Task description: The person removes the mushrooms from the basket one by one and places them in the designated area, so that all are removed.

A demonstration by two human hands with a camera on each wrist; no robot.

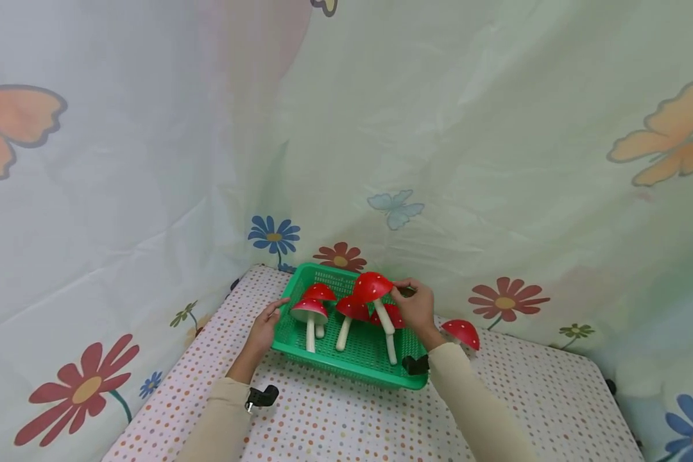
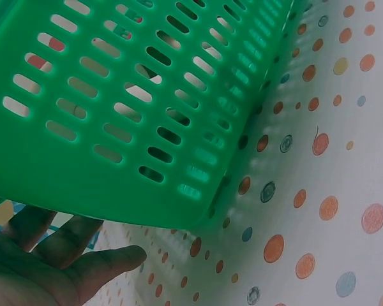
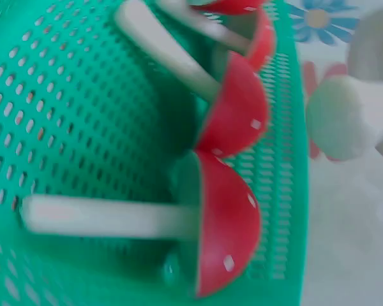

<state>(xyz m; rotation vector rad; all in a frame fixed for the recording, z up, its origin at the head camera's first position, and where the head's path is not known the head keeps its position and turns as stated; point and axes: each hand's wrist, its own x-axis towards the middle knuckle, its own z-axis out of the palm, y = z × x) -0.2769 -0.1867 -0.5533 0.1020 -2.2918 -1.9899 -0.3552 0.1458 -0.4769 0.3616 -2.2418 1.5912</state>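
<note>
A green plastic basket (image 1: 352,367) holds several toy mushrooms with red, white-dotted caps and pale stems, among them a front-left mushroom (image 1: 310,311) and a middle mushroom (image 1: 352,309). Over the basket's right part, my right hand (image 1: 417,307) pinches another mushroom (image 1: 373,287) by the edge of its cap, stem pointing down. It overlaps a mushroom (image 3: 230,223) lying below it in the basket. At the basket's left end is my left hand (image 1: 264,326), fingertips right at the rim. In the left wrist view its thumb (image 2: 112,261) stands out, apart from the basket wall.
One more red-capped mushroom (image 1: 462,332) lies on the table to the right of the basket, partly behind the right forearm. A dotted cloth (image 1: 346,423) covers the table. Behind it hangs a curtain (image 1: 439,128) printed with flowers and butterflies.
</note>
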